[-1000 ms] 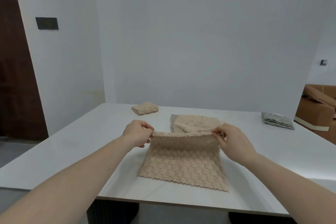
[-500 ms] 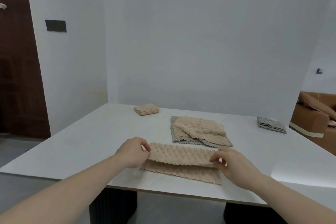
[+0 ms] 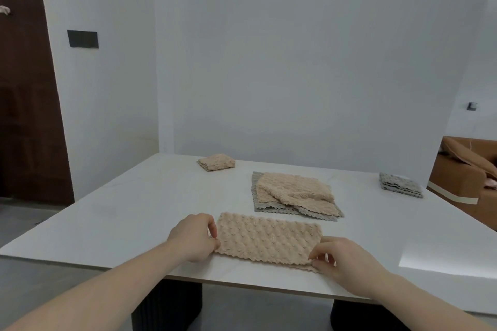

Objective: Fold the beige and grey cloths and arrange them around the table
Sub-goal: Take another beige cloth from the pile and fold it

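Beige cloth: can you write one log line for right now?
beige cloth: folded in half on table | left hand: pinches left end | right hand: pinches right end

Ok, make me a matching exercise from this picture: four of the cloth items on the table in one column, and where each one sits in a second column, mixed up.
Things:
1. half-folded beige cloth
2. small folded beige cloth
3. folded grey cloth
4. unfolded pile

Places:
A. far right of the table
B. middle of the table
C. near edge, held by both hands
D. far side, left of centre

Pairs: 1-C, 2-D, 3-A, 4-B
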Motion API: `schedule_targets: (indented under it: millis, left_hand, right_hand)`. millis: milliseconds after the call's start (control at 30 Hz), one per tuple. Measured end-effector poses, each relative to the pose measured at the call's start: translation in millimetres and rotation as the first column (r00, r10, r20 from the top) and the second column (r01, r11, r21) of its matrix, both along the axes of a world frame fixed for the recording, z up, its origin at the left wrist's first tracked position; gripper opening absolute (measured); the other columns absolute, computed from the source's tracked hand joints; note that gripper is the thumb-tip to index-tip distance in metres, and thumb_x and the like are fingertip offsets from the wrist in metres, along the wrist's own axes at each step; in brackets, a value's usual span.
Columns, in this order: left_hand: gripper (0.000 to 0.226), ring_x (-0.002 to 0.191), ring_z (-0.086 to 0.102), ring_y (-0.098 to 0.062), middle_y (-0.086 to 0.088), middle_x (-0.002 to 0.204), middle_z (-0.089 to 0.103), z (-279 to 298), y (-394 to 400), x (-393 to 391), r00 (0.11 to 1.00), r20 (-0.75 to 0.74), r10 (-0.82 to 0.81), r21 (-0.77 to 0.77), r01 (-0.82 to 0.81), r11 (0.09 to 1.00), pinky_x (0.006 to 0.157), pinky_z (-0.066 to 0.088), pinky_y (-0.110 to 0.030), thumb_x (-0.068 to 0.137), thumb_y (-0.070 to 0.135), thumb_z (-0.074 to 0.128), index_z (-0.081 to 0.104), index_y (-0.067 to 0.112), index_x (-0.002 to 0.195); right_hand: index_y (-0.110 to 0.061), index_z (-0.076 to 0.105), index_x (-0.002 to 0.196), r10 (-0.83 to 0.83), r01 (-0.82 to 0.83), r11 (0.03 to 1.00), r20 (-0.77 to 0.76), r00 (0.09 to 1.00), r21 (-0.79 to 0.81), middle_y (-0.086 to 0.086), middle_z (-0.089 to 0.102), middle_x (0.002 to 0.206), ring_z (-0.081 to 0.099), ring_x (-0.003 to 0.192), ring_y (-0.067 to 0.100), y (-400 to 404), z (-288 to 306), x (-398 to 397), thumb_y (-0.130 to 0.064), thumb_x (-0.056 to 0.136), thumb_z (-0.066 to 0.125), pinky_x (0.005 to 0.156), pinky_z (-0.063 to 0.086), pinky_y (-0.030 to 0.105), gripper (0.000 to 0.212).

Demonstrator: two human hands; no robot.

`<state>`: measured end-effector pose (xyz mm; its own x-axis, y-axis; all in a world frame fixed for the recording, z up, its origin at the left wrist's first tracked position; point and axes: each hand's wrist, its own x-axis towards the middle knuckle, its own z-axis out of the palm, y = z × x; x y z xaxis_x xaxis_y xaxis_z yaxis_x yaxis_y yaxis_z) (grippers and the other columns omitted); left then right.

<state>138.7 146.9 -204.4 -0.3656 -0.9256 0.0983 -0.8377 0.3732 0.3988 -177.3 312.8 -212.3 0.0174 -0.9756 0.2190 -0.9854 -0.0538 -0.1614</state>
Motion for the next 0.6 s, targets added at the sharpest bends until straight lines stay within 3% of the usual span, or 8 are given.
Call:
schedule_targets:
  millis: [167,267,367,467,600]
  left_hand:
    - [0.020,0.074,0.061,-0.005,0.009,0.077,0.066,7,3,-13,0.996,-0.087,0.003,-0.127,-0.014,0.992,0.061,0.044,-0.028,0.085,0.052,0.064,0.058,0.033,0.082]
    - [0.018,0.078,0.061,-0.003,0.015,0.081,0.066,9,3,-30,0.988,-0.150,-0.040,-0.158,0.016,0.987,0.067,0.049,-0.028,0.084,0.051,0.059,0.061,0.033,0.084]
    - [0.027,0.108,0.057,-0.007,0.018,0.116,0.060,0,0,-49,0.976,-0.107,-0.189,-0.114,0.177,0.978,0.094,0.049,-0.032,0.091,0.049,0.053,0.065,0.037,0.110]
    - [0.045,0.140,0.036,-0.016,0.011,0.152,0.040,-13,-5,-70,0.952,0.038,-0.304,-0.131,0.307,0.943,0.118,0.028,-0.037,0.099,0.053,0.041,0.054,0.037,0.139]
    - [0.055,0.154,0.009,-0.016,0.012,0.168,0.015,-30,-11,-90,0.936,0.127,-0.328,-0.084,0.340,0.937,0.126,0.001,-0.044,0.102,0.056,0.026,0.031,0.041,0.155]
  right_hand:
    - [-0.043,0.067,0.083,-0.037,0.052,0.988,0.103,0.994,-0.148,-0.024,0.059,0.087,0.052,0.096,-0.001,-7,0,4,-0.068,0.090,0.046,0.083,0.043,0.021,0.033]
    - [-0.043,0.068,0.100,-0.094,0.129,0.974,0.187,0.978,-0.184,-0.028,0.058,0.109,0.050,0.110,-0.003,-24,-1,13,-0.061,0.093,0.047,0.096,0.043,0.026,0.029]
    - [-0.036,0.060,0.130,-0.183,0.209,0.972,0.215,0.959,-0.109,-0.018,0.048,0.142,0.038,0.135,0.009,-44,-10,29,-0.054,0.098,0.046,0.114,0.032,0.029,0.039]
    - [-0.029,0.040,0.149,-0.247,0.250,0.968,0.141,0.959,-0.001,-0.002,0.024,0.163,0.019,0.150,0.021,-62,-21,46,-0.051,0.102,0.037,0.123,0.014,0.037,0.053]
    - [-0.027,0.015,0.159,-0.336,0.329,0.937,0.043,0.941,0.117,0.002,0.005,0.168,0.002,0.155,0.025,-79,-37,56,-0.054,0.103,0.020,0.124,-0.003,0.047,0.063]
